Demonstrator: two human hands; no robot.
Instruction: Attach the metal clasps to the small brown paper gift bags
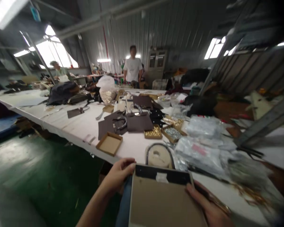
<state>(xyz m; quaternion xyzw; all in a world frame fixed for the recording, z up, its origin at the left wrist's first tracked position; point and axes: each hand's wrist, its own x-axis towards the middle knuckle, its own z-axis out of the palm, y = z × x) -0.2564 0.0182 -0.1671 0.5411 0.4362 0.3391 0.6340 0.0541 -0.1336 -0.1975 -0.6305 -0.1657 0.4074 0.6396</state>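
"One thing is filling the bottom centre; what is it?"

"A taupe bag panel (163, 201). The left hand (120, 174) is pinching its upper left corner; the right hand (211, 206) is gripping its right edge, thumb resting on the face."

"Which step is that?"

"They're holding and positioning it, I judge; the dark band (144, 172) with its pale patch (162, 177) is showing."

"And the next move?"

"It's probably calling for steady edges. Whether the right hand is also holding that blurred slim object (224, 208), I'm not telling for certain."
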